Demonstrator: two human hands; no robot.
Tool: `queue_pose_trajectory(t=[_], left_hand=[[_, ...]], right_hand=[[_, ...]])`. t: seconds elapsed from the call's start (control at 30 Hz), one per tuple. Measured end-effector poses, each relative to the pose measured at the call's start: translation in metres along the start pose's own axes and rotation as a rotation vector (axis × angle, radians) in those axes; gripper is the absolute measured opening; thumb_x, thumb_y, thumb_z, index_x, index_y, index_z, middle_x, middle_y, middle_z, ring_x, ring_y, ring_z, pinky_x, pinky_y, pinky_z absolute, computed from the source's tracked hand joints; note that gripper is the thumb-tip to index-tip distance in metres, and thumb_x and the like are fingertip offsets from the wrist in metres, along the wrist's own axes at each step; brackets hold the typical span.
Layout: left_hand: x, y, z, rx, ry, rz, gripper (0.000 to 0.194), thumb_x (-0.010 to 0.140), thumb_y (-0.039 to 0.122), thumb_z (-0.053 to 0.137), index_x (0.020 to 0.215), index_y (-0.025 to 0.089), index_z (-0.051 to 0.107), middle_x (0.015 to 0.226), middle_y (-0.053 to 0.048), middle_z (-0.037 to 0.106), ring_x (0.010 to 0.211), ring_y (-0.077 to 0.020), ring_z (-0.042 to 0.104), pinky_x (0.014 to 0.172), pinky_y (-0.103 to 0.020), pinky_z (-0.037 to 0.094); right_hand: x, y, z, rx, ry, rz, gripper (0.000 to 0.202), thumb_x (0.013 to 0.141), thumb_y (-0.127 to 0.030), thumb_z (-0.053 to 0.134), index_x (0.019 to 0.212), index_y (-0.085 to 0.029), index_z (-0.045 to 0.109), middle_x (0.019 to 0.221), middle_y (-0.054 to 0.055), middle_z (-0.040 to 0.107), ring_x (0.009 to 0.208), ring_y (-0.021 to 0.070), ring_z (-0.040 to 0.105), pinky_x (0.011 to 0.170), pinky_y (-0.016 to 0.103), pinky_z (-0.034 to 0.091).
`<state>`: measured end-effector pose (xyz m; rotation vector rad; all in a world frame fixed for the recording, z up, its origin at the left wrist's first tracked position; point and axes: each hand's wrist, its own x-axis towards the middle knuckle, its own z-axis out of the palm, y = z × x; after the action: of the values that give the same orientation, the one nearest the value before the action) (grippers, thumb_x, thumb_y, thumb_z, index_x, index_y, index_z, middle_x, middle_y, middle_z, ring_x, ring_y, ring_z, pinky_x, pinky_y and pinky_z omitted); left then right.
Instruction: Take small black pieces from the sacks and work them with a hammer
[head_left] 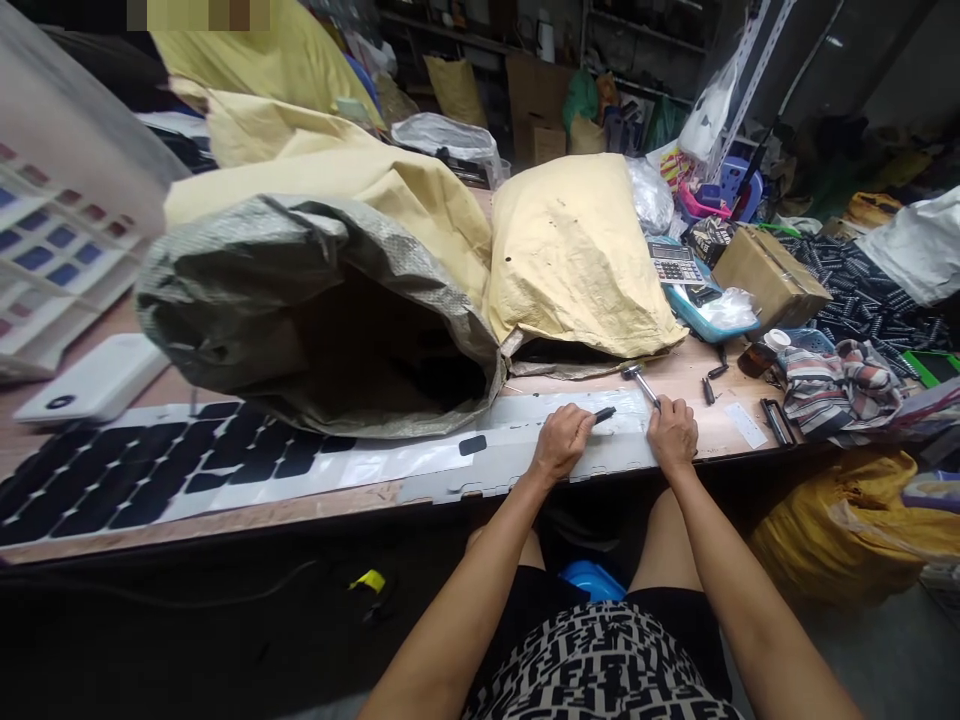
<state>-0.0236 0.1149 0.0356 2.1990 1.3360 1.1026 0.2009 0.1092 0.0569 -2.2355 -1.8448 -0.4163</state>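
My left hand is closed around a short black rod-shaped piece, whose tip points right; its exact kind I cannot make out. To the right, my right hand grips the handle of a small hammer, its metal head pointing up and left. Both hands are over a pale flat sheet along the table's front edge. A few loose black pieces lie right of my right hand, near a small white paper slip.
A large open sack lies at left, with a second yellow sack beside it. Black-patterned sheeting covers the left front. At right are a calculator, a cardboard box, crumpled cloth and a heap of black parts.
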Motion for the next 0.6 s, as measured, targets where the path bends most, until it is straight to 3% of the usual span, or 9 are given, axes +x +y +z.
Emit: queue_pose_trajectory(t=[0.1,0.2,0.3,0.4,0.5,0.6], left_hand=[[-0.031,0.021,0.003,-0.042,0.001,0.236,0.036,0.104,0.037,0.038,0.101,0.017,0.067,0.084,-0.008,0.066,0.079,-0.0204,0.058,0.073,-0.035,0.044],[-0.077,0.038,0.020,-0.084,-0.146,0.373,0.031,0.102,0.039,0.044,0.106,0.018,0.066,0.082,-0.006,0.069,0.072,-0.0183,0.062,0.068,-0.033,0.045],[-0.115,0.044,0.044,-0.074,-0.343,0.283,0.027,0.102,0.039,0.046,0.108,0.020,0.065,0.084,-0.004,0.073,0.073,-0.0177,0.067,0.067,-0.030,0.047],[-0.129,0.045,0.058,-0.006,-0.433,0.117,0.030,0.101,0.038,0.049,0.123,0.021,0.061,0.094,-0.004,0.075,0.078,-0.0186,0.071,0.066,-0.028,0.050],[-0.120,0.047,0.050,-0.002,-0.306,0.179,0.028,0.101,0.036,0.050,0.120,0.022,0.064,0.090,-0.004,0.075,0.073,-0.0166,0.069,0.064,-0.027,0.050],[-0.090,0.040,0.018,-0.031,0.033,0.270,0.022,0.099,0.029,0.050,0.095,0.020,0.070,0.069,-0.001,0.068,0.062,-0.0140,0.063,0.062,-0.026,0.047]], right_hand=[[0.000,0.000,0.000,0.004,-0.010,0.002,0.031,0.099,-0.029,0.048,0.126,-0.022,0.060,0.107,0.010,0.058,0.097,0.0245,0.048,0.075,0.033,0.034],[0.001,0.000,0.000,0.006,-0.008,-0.001,0.031,0.098,-0.028,0.048,0.126,-0.022,0.060,0.106,0.010,0.058,0.096,0.0244,0.048,0.075,0.033,0.033],[0.001,0.001,0.001,0.004,0.004,-0.007,0.031,0.098,-0.028,0.048,0.126,-0.022,0.060,0.106,0.009,0.058,0.096,0.0244,0.048,0.074,0.033,0.033],[0.001,0.001,0.001,0.000,0.012,-0.006,0.030,0.098,-0.028,0.048,0.124,-0.022,0.061,0.105,0.009,0.058,0.096,0.0243,0.048,0.073,0.033,0.032],[0.001,0.002,0.002,0.001,0.017,-0.009,0.030,0.098,-0.028,0.049,0.124,-0.022,0.061,0.104,0.009,0.058,0.095,0.0238,0.048,0.073,0.033,0.032],[0.001,0.002,0.002,0.003,0.028,-0.017,0.030,0.097,-0.029,0.049,0.124,-0.022,0.061,0.103,0.009,0.057,0.094,0.0234,0.047,0.072,0.032,0.032]])
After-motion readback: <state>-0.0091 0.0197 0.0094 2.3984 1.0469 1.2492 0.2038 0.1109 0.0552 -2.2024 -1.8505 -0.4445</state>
